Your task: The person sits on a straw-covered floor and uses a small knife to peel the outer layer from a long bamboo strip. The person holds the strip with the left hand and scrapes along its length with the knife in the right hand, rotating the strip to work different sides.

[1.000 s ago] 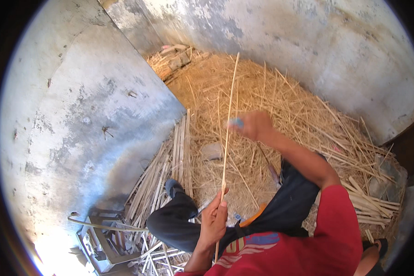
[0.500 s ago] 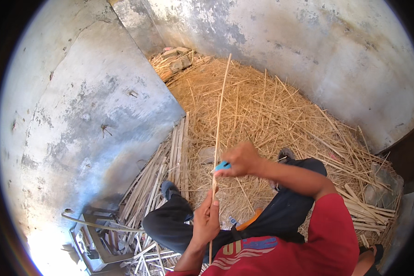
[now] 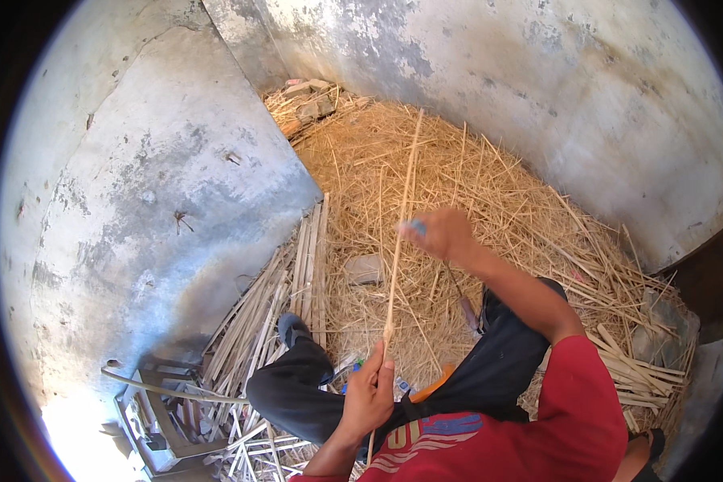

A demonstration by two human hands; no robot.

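A: What is the thin bamboo strip (image 3: pixel 399 233) doing right now?

B: It stands nearly upright in front of the seated person, its long axis running from the lap up and away toward the far wall, the free tip pointing at the straw-covered floor (image 3: pixel 490 185) by the wall. The left hand (image 3: pixel 367 395) has its fingers wrapped around the lower part, thumb pressed along it.

A: And the right hand (image 3: pixel 443 233)?

B: Closed around a small blue-handled tool (image 3: pixel 417 227), likely a blade, set against the strip well above the left-hand fingers. Looks to me like a scraping or splitting stroke along the strip is in hand.

A: So what does the next move call for?

B: I'd judge a steady grip below, and the tool kept in line with the strip's length. Finished slats (image 3: pixel 301 273) lie stacked left of the left-hand fingers, past the knee
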